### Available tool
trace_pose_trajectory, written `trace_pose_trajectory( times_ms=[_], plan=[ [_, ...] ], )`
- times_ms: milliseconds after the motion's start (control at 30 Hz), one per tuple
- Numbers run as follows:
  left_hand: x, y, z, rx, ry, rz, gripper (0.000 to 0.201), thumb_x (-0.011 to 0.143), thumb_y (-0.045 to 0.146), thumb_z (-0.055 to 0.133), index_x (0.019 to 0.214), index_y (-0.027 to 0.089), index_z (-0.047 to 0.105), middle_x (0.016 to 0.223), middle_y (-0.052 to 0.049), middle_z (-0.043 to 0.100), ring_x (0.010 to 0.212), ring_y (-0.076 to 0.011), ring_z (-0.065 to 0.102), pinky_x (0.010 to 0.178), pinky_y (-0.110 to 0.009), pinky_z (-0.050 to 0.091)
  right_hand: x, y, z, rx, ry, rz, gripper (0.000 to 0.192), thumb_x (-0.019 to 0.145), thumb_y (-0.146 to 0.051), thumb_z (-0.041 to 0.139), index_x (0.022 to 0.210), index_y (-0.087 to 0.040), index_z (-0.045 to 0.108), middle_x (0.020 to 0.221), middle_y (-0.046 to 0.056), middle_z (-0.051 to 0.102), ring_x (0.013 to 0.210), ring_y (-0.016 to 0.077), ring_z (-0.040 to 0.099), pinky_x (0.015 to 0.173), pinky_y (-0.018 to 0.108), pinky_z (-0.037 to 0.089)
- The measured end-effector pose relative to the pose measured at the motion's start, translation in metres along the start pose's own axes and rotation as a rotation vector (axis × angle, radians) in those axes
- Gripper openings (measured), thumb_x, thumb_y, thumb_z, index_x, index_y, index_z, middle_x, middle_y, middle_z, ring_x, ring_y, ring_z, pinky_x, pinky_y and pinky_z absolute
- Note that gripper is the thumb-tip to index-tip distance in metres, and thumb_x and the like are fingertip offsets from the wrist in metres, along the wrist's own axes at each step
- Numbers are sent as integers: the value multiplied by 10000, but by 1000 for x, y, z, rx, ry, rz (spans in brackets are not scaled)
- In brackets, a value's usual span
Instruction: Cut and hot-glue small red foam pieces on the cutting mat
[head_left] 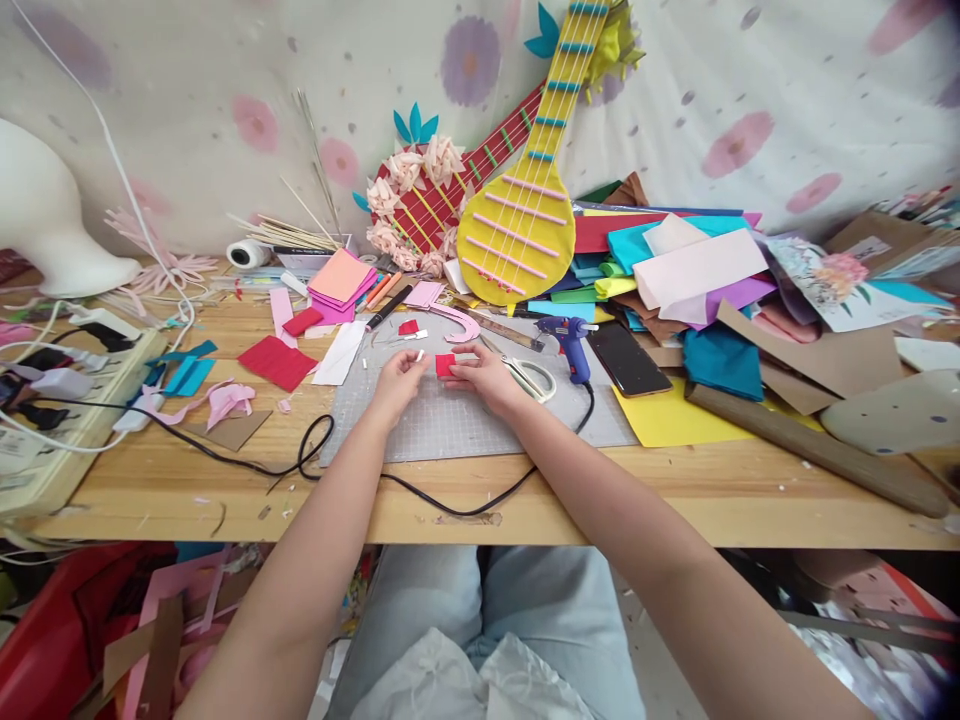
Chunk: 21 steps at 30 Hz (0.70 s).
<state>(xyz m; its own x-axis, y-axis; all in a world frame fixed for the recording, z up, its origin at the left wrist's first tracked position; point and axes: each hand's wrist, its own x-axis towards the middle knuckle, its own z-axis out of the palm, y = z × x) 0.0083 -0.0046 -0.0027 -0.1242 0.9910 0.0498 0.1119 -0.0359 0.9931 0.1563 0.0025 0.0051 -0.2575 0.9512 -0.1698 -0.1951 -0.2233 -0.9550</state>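
Over the grey cutting mat (442, 430), my left hand (400, 384) is closed in a pinch on a small white piece (420, 355). My right hand (481, 376) grips a small red square (444, 366), either paper or cloth, between thumb and fingers. The two hands are slightly apart. Beside my right hand lie white-handled scissors (534, 380), partly covered by it. Just beyond the hands are a pink curved strip (461, 322) and another small red piece (408, 327).
A blue glue gun (571, 345) lies at the right, its black cable (450, 512) looping across the table front. Near it is a phone (628, 358). Behind stand a yellow paper lute (517, 235) and a red one (427, 210). A power strip (67, 430) sits left.
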Motion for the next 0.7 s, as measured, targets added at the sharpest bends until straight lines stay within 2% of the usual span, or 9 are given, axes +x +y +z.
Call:
trace_pose_trajectory(
  times_ms=[33,100,233,367,433,533,700],
  plan=[
    [-4,3,4,-54,-72,-75,285,668,423,612,756,164,533,506,75,391,378,-31,276,373,-182,192,-3,0,-2,45,-14,-13,301,697,-101,581,939,-202,434,697,-32,613,671,119,648,707,304,537],
    [-9,7,8,-106,-125,-135,321,623,417,657,765,154,541,513,77,412,378,-21,266,376,-179,176,-7,0,-4,98,-53,-52,355,664,-118,620,953,-216,437,711,-40,612,679,118,645,710,299,539],
    [-9,6,9,-168,-83,-148,276,595,348,674,718,142,536,494,74,437,377,-20,270,388,-185,172,-11,1,-4,115,-128,-84,418,615,-161,659,970,-238,453,729,-53,597,690,117,635,708,304,538],
    [-4,-3,8,-81,-93,-46,195,614,294,650,691,142,553,509,54,483,426,-44,359,439,-193,243,-9,4,0,5,-72,-105,240,675,-361,617,789,-202,477,706,-38,569,645,109,589,616,286,522],
    [-3,-7,9,-3,-114,44,165,613,270,648,670,146,555,515,50,487,462,-57,400,472,-198,276,-5,7,1,-102,17,-126,305,678,-451,596,678,-193,436,616,-47,522,576,97,543,550,260,486],
    [-3,-10,11,58,-151,117,140,624,254,638,660,151,549,511,56,466,472,-63,403,484,-201,281,-2,12,0,-267,109,-175,362,611,-445,657,624,-194,398,523,-71,460,499,77,472,487,221,402],
    [-1,-14,10,40,-132,95,159,642,281,631,695,152,555,532,49,483,479,-65,399,490,-203,277,-2,11,-7,-209,4,-160,311,572,-333,656,740,-197,433,573,-66,537,500,81,492,491,218,368]
  ],
)
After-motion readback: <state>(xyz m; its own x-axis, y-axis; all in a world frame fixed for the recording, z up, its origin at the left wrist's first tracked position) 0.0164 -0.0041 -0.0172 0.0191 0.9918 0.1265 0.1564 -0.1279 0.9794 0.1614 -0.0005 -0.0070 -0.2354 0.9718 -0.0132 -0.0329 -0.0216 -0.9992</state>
